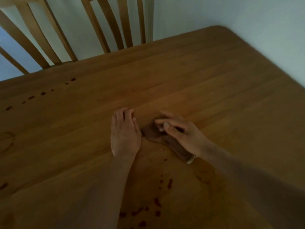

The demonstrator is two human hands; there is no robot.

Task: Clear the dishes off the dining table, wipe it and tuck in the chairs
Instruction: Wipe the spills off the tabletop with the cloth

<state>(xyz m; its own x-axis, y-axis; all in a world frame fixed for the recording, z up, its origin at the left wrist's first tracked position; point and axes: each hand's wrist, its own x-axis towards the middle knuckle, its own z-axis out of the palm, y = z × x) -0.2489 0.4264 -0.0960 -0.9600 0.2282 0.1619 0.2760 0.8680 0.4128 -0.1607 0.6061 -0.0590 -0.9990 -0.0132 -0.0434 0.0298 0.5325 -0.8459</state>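
Both hands are working at centre of the counter. Left hand is lying flat, fingers together, palm down on the wood, holding nothing. Right hand is pressing w/ loosely spread fingers on a dark brown cloth, which is lying crumpled between the two hands & partly under the right palm. A pale-rimmed object is showing just under the right wrist; ID unclear. Dark spill drops are sitting near side of the hands, more drops far left. Chair is standing beyond the hands.

Handling est.: cloth is looking soft, light, limp, prob. damp; bunching likely. Grip approx. at mid-fold, palm flat on top
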